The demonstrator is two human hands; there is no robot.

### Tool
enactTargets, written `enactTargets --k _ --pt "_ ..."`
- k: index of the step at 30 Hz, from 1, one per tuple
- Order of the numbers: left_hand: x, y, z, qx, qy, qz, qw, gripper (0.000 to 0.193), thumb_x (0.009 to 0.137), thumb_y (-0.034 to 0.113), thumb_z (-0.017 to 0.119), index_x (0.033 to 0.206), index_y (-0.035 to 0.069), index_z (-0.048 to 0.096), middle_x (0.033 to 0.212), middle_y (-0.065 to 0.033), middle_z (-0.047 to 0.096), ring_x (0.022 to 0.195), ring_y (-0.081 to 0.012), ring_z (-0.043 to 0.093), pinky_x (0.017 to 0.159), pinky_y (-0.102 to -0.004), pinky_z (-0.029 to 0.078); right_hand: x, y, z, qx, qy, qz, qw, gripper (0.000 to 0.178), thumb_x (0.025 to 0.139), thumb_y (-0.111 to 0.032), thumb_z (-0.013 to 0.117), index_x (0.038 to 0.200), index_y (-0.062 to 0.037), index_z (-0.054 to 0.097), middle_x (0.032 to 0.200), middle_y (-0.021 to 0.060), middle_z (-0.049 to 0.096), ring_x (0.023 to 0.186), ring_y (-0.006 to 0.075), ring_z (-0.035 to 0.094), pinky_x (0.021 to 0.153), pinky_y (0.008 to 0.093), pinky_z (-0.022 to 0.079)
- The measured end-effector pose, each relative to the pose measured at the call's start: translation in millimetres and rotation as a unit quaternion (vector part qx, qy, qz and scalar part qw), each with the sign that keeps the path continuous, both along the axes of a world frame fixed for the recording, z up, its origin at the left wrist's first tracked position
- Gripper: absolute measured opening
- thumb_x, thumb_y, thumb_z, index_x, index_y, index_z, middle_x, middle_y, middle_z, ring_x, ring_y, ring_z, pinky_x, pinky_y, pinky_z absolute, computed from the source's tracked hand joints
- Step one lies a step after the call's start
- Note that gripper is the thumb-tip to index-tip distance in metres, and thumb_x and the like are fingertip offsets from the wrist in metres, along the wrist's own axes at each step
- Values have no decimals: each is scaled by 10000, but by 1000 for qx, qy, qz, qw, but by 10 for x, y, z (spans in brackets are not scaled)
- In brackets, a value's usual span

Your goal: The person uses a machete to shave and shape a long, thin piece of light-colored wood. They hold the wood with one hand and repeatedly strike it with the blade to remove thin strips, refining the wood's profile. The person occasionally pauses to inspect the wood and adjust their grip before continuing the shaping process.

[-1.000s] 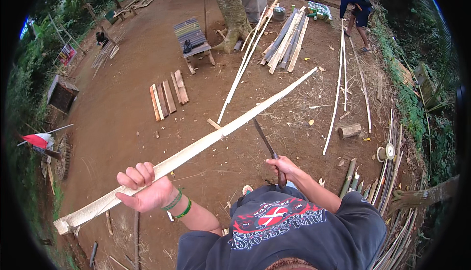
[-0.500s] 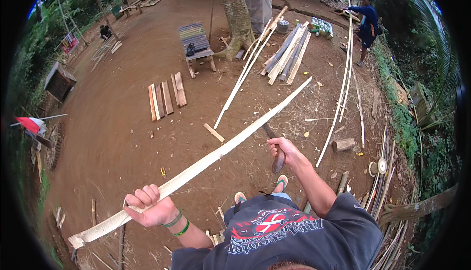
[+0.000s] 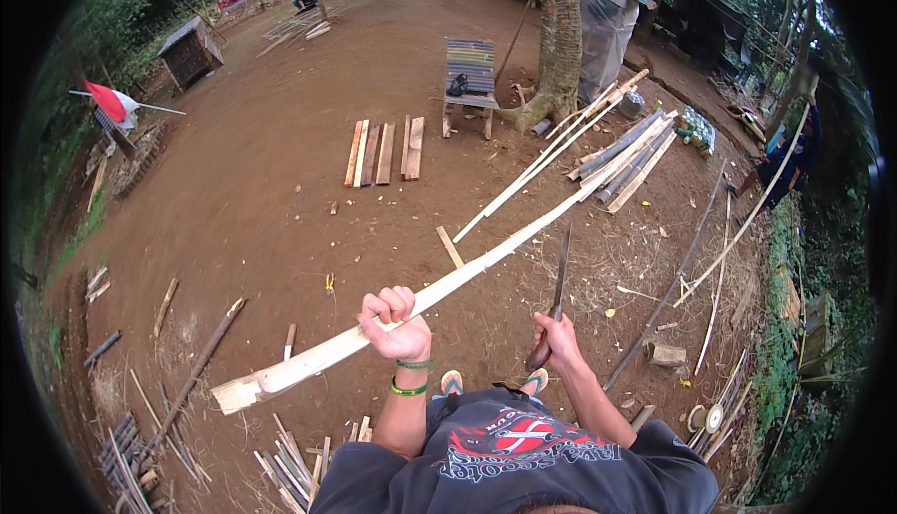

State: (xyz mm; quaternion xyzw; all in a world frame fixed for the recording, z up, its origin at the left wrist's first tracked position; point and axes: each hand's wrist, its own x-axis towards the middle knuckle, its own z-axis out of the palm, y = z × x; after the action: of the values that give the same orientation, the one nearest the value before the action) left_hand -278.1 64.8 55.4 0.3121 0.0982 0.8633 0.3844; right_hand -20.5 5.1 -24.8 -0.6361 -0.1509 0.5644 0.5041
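A long pale split-bamboo strip (image 3: pixel 467 271) runs diagonally, its broad end low on the left and its thin end rising to the upper right. My left hand (image 3: pixel 394 325) is closed around it, nearer the broad end, with green bands on the wrist. In my right hand (image 3: pixel 559 338) is a machete (image 3: pixel 562 276), gripped by its dark wooden handle. Its narrow dark blade points away from me, and the tip shows just below the strip, apart from it in the picture.
Several short boards (image 3: pixel 383 154) lie ahead on the dirt. Split bamboo (image 3: pixel 635 154) is piled by a tree (image 3: pixel 561 37), near a slatted chair (image 3: pixel 469 70). At right, a person (image 3: pixel 794 154) holds a long pole. A log piece (image 3: pixel 665 354) and spool (image 3: pixel 713 418) lie nearer.
The view has turned left. My right hand has swung the machete from slanting toward the strip to pointing more straight ahead. The person at right now holds a pole up.
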Motion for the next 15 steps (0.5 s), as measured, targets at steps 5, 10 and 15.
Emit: enactTargets --k 5,10,15 --pt "-27 42 321 32 20 -40 999 438 1015 452 424 741 136 295 614 10 292 543 -104 260 533 -277 248 -128 -338 164 94 -208 109 967 215 870 -152 720 896 -68 523 661 -11 479 537 104 463 489 289 392" --pt "404 25 778 61 63 2 996 398 1026 389 432 745 139 302 647 13 305 569 -100 278 558 -277 265 -293 -444 842 145 -319 191 917 287 852 -217 755 806 -29 542 598 -8 433 539 98 360 492 315 322" --pt "535 -66 871 109 54 -65 990 372 1014 354 460 748 141 313 626 27 285 557 -95 248 531 -278 213 -383 -464 1032 227 -374 235 868 311 849 -237 756 775 -12 554 514 101 452 447 206 440 472 376 358"
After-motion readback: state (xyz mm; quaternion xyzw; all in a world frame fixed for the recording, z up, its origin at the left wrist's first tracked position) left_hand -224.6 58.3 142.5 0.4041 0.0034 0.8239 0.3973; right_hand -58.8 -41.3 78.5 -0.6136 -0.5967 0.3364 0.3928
